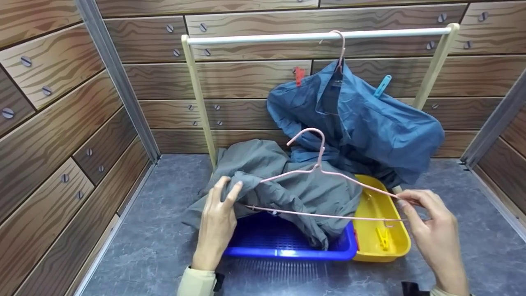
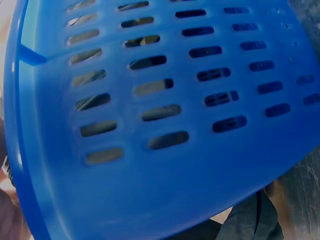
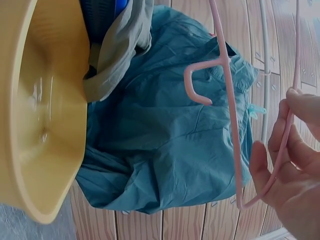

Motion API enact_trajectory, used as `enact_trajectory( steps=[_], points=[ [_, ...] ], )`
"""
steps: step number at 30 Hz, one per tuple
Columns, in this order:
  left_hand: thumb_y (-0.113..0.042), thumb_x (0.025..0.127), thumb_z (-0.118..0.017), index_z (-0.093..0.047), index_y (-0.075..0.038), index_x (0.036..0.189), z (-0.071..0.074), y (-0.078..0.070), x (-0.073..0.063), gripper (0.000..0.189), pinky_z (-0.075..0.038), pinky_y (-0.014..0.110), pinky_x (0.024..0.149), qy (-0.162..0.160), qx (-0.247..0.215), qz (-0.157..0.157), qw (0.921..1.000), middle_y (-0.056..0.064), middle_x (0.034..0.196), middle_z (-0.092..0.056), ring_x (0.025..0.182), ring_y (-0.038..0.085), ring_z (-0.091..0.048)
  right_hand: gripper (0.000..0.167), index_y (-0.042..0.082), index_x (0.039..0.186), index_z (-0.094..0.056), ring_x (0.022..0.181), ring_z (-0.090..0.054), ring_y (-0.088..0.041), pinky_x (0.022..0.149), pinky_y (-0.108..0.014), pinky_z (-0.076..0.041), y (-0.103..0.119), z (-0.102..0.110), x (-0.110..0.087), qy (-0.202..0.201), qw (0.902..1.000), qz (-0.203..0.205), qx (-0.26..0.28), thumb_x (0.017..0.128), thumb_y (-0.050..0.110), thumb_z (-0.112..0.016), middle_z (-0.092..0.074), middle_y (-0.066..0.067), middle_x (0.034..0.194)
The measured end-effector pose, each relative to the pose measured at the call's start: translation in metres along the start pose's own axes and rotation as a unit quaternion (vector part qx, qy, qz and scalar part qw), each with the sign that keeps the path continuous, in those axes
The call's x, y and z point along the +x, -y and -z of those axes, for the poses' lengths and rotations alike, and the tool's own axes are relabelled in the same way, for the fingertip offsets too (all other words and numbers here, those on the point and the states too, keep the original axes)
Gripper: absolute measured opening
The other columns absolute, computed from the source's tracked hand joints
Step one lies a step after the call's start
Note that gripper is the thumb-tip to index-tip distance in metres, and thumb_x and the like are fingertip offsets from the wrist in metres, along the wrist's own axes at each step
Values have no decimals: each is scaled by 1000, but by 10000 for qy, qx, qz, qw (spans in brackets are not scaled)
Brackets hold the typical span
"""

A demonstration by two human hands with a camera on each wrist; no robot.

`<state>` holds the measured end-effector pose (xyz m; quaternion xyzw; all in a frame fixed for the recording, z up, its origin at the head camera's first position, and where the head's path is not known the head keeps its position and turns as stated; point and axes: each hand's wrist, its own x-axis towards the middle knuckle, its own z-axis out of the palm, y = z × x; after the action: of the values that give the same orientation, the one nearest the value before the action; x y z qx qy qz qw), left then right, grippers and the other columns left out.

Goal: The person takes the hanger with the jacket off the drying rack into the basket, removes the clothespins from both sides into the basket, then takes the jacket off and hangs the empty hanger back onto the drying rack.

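Observation:
A pink clothes hanger [image 1: 318,166] is held up over the blue basket, its hook upward and its left end inside a crumpled grey garment [image 1: 254,158]. My right hand [image 1: 431,224] grips the hanger's right end between thumb and fingers. In the right wrist view that hand [image 3: 295,155] holds the bare pink rod, with the small inner hook of the hanger [image 3: 200,85] beside it. My left hand [image 1: 218,224] holds the grey garment near the hanger's left end; its thumb is hidden. The garment drapes partly into the blue basket [image 1: 287,254].
Behind, a blue jacket [image 1: 378,127] hangs from a white rail [image 1: 263,39] on another pink hanger, with a red clothespin [image 1: 299,77] and a light-blue one [image 1: 383,86]. A yellow tub [image 1: 384,257] holding a yellow clothespin [image 1: 383,238] stands right of the basket. Wood-patterned walls enclose the grey floor.

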<state>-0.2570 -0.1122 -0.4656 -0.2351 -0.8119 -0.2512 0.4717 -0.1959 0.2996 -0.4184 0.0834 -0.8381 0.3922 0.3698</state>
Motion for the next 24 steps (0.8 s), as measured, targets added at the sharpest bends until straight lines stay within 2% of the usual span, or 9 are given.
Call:
enact_trajectory(
  steps=[4,8,12,15,21,24],
  points=[
    [15,81,-49,-55,-16,123,1,0,0,53,-48,44,90,43,-73,-341,9994,13,134,-52,111,32,-57,19,4,102,-71,96,-54,-4,85,-11,-40,-2,2,1,-206,9997,98,-116,87,-8,-68,-64,0,99],
    [15,76,-46,-63,-11,112,1,-2,2,47,-49,47,89,-27,-167,-677,9976,15,132,-55,108,34,-59,22,3,101,-72,95,-53,-3,86,-13,-38,-5,4,2,-416,9989,223,-56,85,-12,-69,-64,-3,96],
    [16,73,-43,-68,-9,104,3,-2,3,47,-49,46,90,-90,-209,-808,9965,17,129,-57,109,34,-59,23,3,102,-73,95,-54,-4,87,-13,-39,-7,6,2,-465,9989,85,-52,85,-11,-69,-64,-1,96],
    [18,74,-45,-70,-9,105,4,2,2,48,-49,43,92,-154,-310,-687,9970,16,130,-57,111,33,-59,22,4,103,-72,95,-55,-5,87,-14,-40,-7,7,1,-475,9988,-67,-76,86,-10,-69,-63,0,98],
    [22,79,-54,-68,-8,117,8,9,1,50,-43,33,101,-269,-846,-67,9960,15,131,-58,115,32,-59,20,4,103,-72,94,-56,-5,87,-13,-40,-7,8,1,-518,9983,-199,-170,87,-8,-69,-63,2,98],
    [20,81,-53,-65,-8,122,10,12,2,51,-45,32,98,-288,-988,74,9947,12,131,-59,114,29,-60,21,4,103,-72,95,-55,-4,88,-13,-39,-9,9,1,-532,9983,-180,-181,87,-8,-69,-63,2,98]
  ],
)
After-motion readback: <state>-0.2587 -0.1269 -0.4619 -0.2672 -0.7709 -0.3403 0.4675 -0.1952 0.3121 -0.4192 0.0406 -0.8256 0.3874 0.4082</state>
